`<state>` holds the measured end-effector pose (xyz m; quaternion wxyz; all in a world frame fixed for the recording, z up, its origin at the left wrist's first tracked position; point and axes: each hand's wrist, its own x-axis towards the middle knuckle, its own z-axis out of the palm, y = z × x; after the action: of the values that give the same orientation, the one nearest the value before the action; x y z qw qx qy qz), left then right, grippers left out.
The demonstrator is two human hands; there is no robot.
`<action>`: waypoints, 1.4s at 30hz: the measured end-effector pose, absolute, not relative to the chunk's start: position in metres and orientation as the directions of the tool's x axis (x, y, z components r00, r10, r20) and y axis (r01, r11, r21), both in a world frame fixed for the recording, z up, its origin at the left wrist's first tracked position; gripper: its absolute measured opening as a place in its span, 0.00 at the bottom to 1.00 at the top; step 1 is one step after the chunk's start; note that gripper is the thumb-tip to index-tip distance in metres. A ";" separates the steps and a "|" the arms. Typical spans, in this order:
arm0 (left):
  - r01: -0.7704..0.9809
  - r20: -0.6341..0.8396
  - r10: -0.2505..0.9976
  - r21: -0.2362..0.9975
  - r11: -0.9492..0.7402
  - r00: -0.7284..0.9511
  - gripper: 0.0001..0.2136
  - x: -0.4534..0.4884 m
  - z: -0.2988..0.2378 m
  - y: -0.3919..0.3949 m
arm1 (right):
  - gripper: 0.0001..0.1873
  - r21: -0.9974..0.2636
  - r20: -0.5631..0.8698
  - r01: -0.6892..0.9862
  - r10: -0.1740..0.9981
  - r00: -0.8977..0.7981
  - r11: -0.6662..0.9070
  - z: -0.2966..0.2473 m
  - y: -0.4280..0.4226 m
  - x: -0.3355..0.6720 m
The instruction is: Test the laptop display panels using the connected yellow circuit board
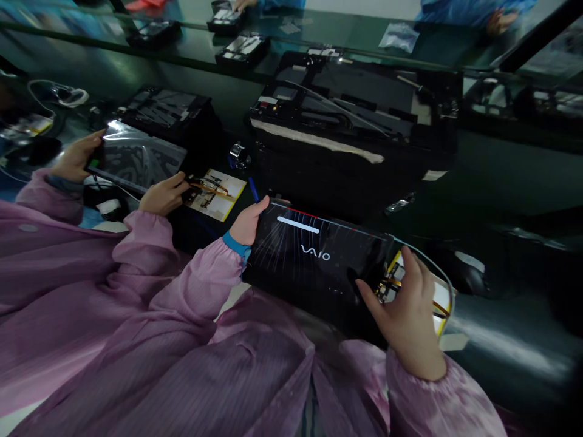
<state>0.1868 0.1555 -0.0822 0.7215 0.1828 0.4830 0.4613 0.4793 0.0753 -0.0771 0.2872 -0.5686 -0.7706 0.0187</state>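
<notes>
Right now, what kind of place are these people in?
Probably an electronics workshop or factory. A lit screen says VAIO, dark device parts sit in a big stack, and two workers' pink sleeves are side by side.

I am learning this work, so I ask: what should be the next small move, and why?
I would perhaps close the right hand gently around the right end of the lit screen, to steady it: the left hand holds the left end, while the right hand is spread open.
</notes>
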 end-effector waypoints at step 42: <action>-0.565 -0.532 0.841 0.664 0.489 0.102 0.19 0.185 -0.090 0.155 | 0.32 -0.284 0.344 0.824 0.854 -0.390 0.490 -0.077 0.063 0.460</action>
<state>0.1851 0.1555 -0.0899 0.7274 0.1482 0.4642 0.4833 0.4602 0.0628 -0.0774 0.2265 -0.5037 -0.8330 0.0335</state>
